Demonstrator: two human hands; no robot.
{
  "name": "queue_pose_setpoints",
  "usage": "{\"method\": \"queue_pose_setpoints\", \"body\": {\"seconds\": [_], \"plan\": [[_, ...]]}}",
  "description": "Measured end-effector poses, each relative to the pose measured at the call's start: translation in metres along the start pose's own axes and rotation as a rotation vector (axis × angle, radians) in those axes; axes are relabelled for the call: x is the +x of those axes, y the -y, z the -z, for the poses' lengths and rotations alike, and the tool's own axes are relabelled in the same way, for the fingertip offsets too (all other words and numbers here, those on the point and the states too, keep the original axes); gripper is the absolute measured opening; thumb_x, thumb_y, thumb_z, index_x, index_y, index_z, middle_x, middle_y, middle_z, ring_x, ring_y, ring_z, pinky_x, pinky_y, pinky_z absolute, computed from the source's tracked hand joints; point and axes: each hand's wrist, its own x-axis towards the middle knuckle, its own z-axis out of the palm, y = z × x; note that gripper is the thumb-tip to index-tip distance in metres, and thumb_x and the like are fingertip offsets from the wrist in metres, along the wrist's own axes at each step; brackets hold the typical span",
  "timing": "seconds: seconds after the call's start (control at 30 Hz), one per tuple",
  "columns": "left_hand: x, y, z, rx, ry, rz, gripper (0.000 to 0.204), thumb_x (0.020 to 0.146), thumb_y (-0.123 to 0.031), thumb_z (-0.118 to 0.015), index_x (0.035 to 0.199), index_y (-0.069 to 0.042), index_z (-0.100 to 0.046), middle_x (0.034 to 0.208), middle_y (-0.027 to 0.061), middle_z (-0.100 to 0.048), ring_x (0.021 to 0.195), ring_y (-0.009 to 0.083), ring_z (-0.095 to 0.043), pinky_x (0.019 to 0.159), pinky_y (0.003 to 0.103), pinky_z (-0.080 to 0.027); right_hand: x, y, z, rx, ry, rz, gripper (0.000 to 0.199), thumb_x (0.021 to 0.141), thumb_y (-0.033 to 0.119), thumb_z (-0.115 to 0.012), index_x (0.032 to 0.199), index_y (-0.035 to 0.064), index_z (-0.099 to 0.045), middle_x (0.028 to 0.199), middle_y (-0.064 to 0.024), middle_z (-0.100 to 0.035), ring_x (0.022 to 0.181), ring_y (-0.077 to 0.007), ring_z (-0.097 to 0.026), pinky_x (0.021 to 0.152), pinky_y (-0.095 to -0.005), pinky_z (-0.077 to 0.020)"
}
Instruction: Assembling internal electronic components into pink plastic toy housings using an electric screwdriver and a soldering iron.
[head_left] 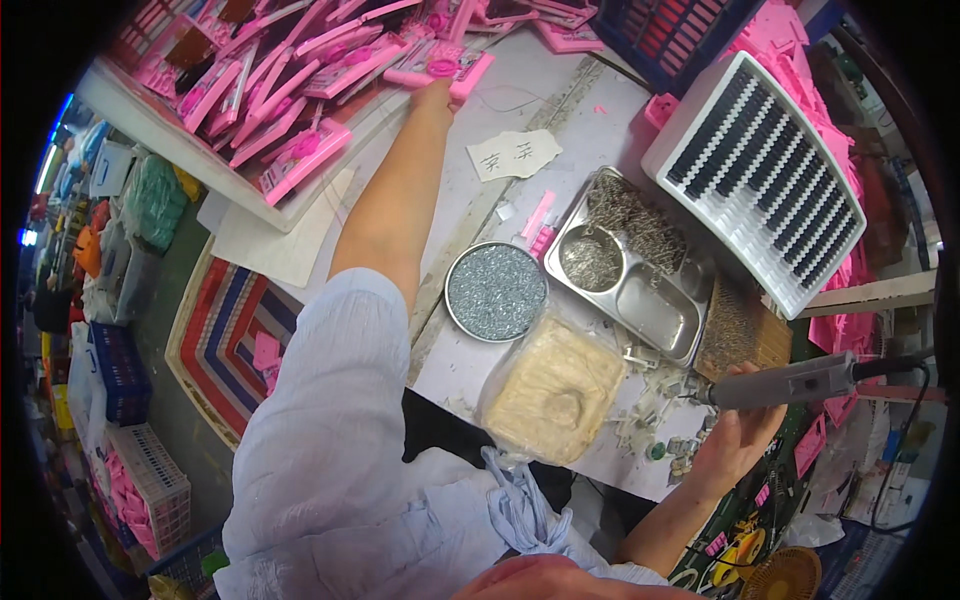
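Observation:
My left hand [436, 97] reaches to the far side of the table and grips the near edge of a pink plastic part [440, 68]; its fingers are partly hidden by the part. A heap of similar pink parts [290, 85] fills a white tray beside it. At the right, my right hand [738, 440] is closed around a grey electric screwdriver [785, 384], which lies nearly level with its cord running right. The screwdriver's tip is close to a brown block [740, 335] set with many small pins or screws.
A round tin of small silvery pieces [495, 291] and a steel divided tray of screws [655, 318] stand mid-table. Near me lies a plastic-wrapped yellowish block [553, 390]. A white tray with rows of black pieces [765, 170] leans at the right, beside a blue crate [680, 40].

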Motion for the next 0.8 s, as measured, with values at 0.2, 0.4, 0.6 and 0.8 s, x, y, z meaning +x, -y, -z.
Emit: {"method": "queue_pose_setpoints", "body": {"seconds": [0.2,0.4,0.6,0.8], "plan": [[-0.125,-0.008,0.000,0.093,0.277,-0.262,0.018,0.091,-0.008,-0.073,0.104,-0.001,-0.063,0.077,0.0050,-0.061,0.061,0.0140,-0.056,0.057,0.027,-0.046,-0.015,-0.002,-0.011,-0.335,-0.054,0.587,0.072,0.086,0.013,-0.070,0.150,0.0002,-0.039,0.137,-0.0203,-0.055,0.129,-0.0301,-0.053,0.109,-0.0438,-0.0435],[-0.356,0.003,0.056,1.064,0.735,-0.818,0.028,0.086,-0.012,-0.073,0.109,-0.002,-0.059,0.088,0.0119,-0.068,0.072,0.0248,-0.068,0.064,0.038,-0.055,-0.013,-0.030,-0.103,0.370,0.570,-0.412,0.080,0.098,0.025,-0.064,0.162,0.0021,-0.023,0.158,-0.0175,-0.038,0.143,-0.0282,-0.042,0.112,-0.0405,-0.0425],[-0.481,0.026,0.134,1.170,1.157,-0.877,0.039,0.082,-0.013,-0.078,0.118,-0.006,-0.063,0.099,0.0124,-0.068,0.088,0.0328,-0.068,0.074,0.042,-0.056,-0.070,-0.058,-0.093,0.517,0.515,-0.599,0.033,0.109,0.026,-0.052,0.127,-0.0001,-0.059,0.114,-0.0012,-0.065,0.100,-0.0085,-0.060,0.089,-0.0267,-0.0499],[-0.478,0.037,0.183,1.209,1.273,-0.759,0.044,0.076,-0.018,-0.082,0.115,-0.008,-0.064,0.113,0.0109,-0.063,0.105,0.0316,-0.063,0.085,0.044,-0.051,-0.084,-0.071,-0.039,-0.107,0.509,-0.602,0.034,0.105,0.031,-0.060,0.095,-0.0005,-0.070,0.073,-0.0023,-0.065,0.068,-0.0077,-0.056,0.061,-0.0294,-0.0472]]}}
